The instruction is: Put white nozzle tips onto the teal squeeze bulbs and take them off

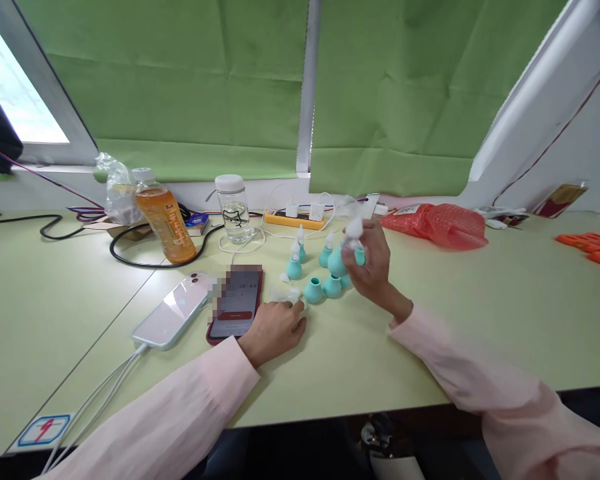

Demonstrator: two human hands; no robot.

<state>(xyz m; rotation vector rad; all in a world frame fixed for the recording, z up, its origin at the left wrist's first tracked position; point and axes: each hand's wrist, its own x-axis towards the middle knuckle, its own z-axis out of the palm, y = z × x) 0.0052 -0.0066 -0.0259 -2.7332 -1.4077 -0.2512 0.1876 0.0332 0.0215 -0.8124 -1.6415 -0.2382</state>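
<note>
On the pale table (510, 293), the right hand (374, 263) pinches a white-tipped teal bulb (337, 263); the step looks like handling this one, and the next move calls for steady fingers. Nearby stand three tipped bulbs (294, 269) and two open ones (313, 292), others partly hidden. The left hand (276, 328) rests by clear pieces (284, 293), grip unclear.

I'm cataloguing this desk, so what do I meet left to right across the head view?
Orange drink bottle, white-lidded clear bottle, left hand, leftmost open teal bulb, right hand, red plastic bag, orange pieces.
</note>
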